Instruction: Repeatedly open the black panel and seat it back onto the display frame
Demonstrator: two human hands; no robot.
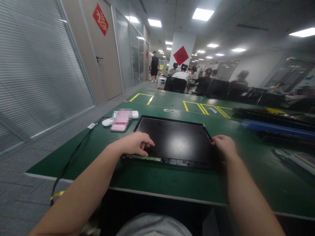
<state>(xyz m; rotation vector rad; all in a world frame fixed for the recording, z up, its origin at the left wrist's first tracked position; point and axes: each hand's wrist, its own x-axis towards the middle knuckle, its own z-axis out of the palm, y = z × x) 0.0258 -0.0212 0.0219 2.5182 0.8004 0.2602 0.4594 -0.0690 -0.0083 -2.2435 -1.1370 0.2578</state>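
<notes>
Nearest the camera, a grey cloth [155, 226] is seen below the front edge of the green table [197, 185]. At the left, a black cable [71, 159] is draped over the table's edge. To its right, a pink-screened phone [119, 126] is laid between two white objects, partly blurred. The left hand [137, 144] is held over the left part of a black screen panel [177, 136], its fingers loosely bent and spread from the thumb; whether the glass is pressed cannot be told. A green circuit strip [145, 158] is exposed along the panel's near edge, just below that hand. The panel is laid flat on the table, between the two hands, and a ceiling light is reflected in it. Its right edge is pinched by the thumb and fingers of the right hand [225, 146]. Farther right, a blue strip [278, 128] is placed among dark parts, with a pale, long object [295, 160] set nearer the camera.
</notes>
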